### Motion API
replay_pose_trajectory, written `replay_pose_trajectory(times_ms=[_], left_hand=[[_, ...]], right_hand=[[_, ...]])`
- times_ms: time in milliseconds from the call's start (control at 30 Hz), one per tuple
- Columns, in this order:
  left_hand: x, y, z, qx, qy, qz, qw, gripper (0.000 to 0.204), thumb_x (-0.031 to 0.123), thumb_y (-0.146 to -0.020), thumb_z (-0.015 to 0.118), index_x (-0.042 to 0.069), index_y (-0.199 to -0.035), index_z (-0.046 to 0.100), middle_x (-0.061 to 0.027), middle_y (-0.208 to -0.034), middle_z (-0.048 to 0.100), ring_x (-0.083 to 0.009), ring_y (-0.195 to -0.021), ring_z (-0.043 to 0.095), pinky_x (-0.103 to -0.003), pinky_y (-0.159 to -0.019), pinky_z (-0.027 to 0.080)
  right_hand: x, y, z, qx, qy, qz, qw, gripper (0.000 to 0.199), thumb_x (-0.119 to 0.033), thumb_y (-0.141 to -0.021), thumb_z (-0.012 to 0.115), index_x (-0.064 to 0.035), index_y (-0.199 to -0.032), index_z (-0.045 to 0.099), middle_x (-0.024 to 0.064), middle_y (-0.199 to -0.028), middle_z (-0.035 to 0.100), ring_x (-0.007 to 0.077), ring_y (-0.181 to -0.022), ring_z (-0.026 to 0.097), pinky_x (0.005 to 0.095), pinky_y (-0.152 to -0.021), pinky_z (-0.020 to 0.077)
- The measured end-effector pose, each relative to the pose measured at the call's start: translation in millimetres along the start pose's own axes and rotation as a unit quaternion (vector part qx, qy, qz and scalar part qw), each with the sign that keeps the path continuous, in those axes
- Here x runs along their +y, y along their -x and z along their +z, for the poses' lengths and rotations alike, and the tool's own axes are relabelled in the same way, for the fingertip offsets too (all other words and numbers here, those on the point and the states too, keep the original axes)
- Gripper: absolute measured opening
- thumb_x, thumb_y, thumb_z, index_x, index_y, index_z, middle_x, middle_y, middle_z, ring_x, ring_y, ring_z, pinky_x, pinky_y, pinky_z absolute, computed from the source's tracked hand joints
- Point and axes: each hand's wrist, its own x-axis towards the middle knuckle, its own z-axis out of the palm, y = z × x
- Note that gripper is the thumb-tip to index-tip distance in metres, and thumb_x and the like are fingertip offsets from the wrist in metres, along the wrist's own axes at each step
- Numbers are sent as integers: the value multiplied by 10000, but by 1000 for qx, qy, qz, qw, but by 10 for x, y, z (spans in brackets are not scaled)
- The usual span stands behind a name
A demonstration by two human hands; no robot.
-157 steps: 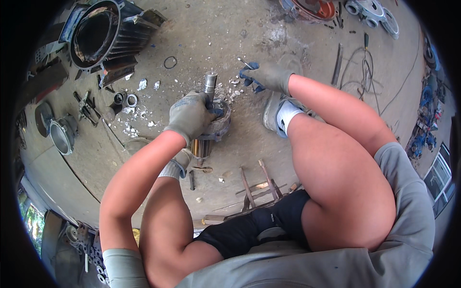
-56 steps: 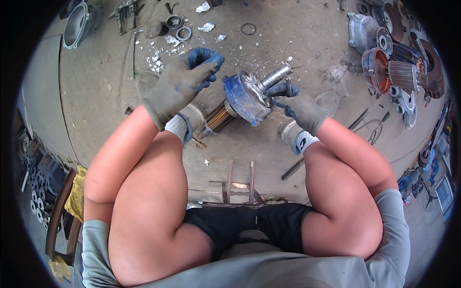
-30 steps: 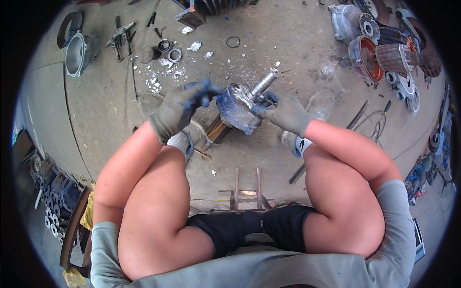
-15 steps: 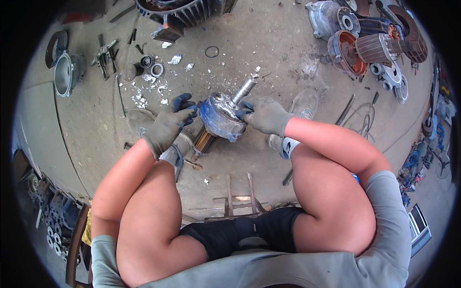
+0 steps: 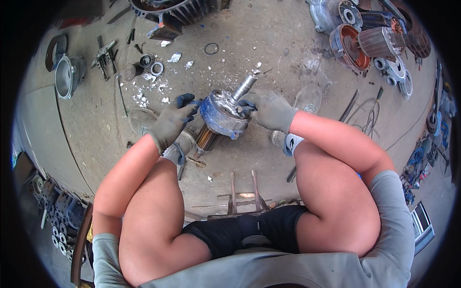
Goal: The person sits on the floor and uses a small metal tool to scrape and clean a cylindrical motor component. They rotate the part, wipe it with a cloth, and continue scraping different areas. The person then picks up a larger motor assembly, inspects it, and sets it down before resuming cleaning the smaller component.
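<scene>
One round blue housing (image 5: pixel 218 121) (silver shaft (image 5: pixel 245 87) protruding) between gloved hands: left hand (image 5: pixel 174 120) loosely half-open beside it, right hand (image 5: pixel 270 111) at its face, grip impossible to tell

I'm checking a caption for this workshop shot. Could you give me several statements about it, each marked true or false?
1. The right hand is at the blue end cover, close to the shaft. True.
2. The left hand grips the shaft. False: it is at the cover's left side.
3. The shaft's exposed end leans right. True.
4. The thin black ring lies on the floor. True.
5. The orange-red housing is far left. False: it is upper right.
</scene>
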Motion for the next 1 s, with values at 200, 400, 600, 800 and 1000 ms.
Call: replay_pose_trajectory(times_ms=[200, 400, 600, 800, 1000], left_hand=[[-33, -151, -1, 32, 2, -14, 999, 600, 349, -1017, 677, -25, -1459, 521, -94, -1248, 665, -177, -1103, 631, -331, -979, 516], [-61, -206, 75, 51, 40, -26, 998, 576, 416, -1007, 678, -44, -1347, 610, -84, -1142, 695, -165, -997, 634, -302, -869, 528], [-84, -310, 57, 3, 115, -69, 991, 476, 435, -1037, 640, 2, -1230, 678, -78, -1075, 724, -174, -923, 687, -306, -861, 560], [-70, -652, 78, -54, 147, -186, 970, 491, 494, -1075, 569, 24, -1116, 707, -95, -995, 741, -208, -886, 718, -370, -845, 597], [-134, -787, 197, -23, -244, -94, 965, 558, 569, -1090, 473, 60, -1123, 698, -78, -985, 735, -199, -865, 718, -349, -814, 605]], right_hand=[[61, 20, -34, 7, 39, -32, 999, 398, -62, -855, 638, -143, -1240, 705, 118, -1230, 687, 342, -1124, 687, 441, -973, 557], [330, 163, -439, 124, -52, 101, 986, 298, -130, -921, 667, -132, -1208, 746, 118, -1130, 752, 328, -1009, 723, 426, -923, 565], [816, -299, -834, 234, -190, 229, 925, 356, -274, -966, 721, -97, -1275, 736, 112, -1071, 789, 203, -880, 727, 357, -854, 570], [811, -579, -795, 276, -149, 181, 932, 492, -423, -973, 716, -101, -1345, 699, 128, -1079, 783, 197, -903, 732, 335, -864, 564], [290, -424, -536, -17, -107, 172, 979, 506, -504, -1052, 555, -51, -1158, 752, 122, -948, 787, 211, -879, 730, 344, -842, 556]])
